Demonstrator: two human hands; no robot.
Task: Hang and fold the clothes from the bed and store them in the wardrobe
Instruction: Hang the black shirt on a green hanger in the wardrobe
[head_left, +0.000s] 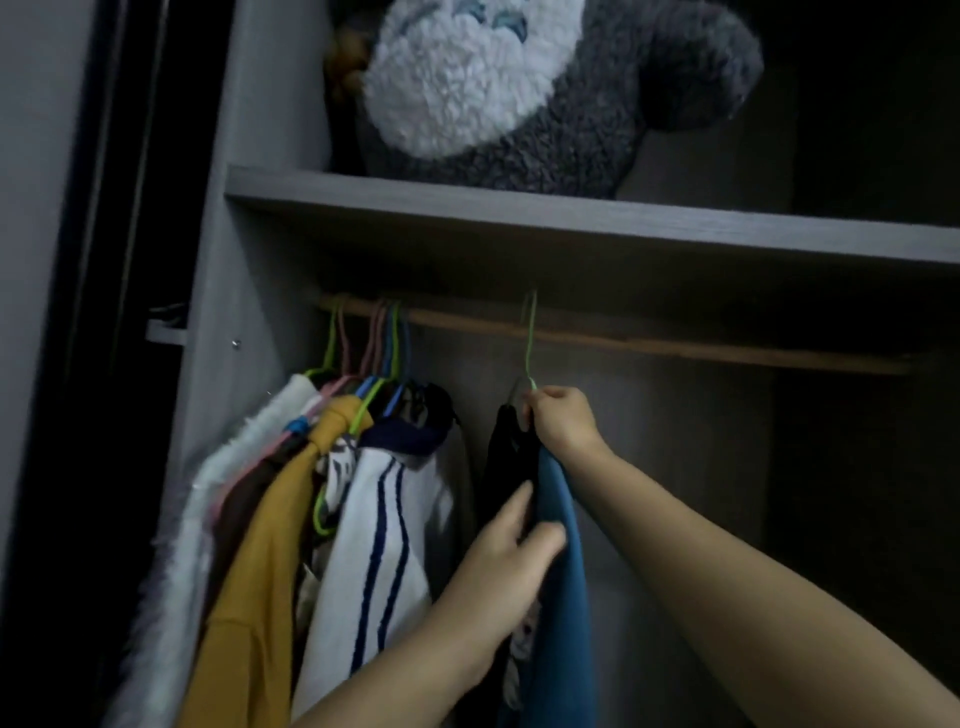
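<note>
A green hanger hooks over the wooden rail inside the wardrobe. From it hangs a garment of black and teal-blue cloth. My right hand grips the hanger's neck just below the hook. Lower down, my left hand pinches the garment's black and blue fabric between thumb and fingers. To the left on the same rail hang several clothes on coloured hangers: a white fluffy piece, a mustard top and a white top with navy stripes.
A grey shelf runs above the rail and carries a large grey and white plush toy. The wardrobe's left side panel stands beside the hung clothes. The rail to the right of the green hanger is bare and dark.
</note>
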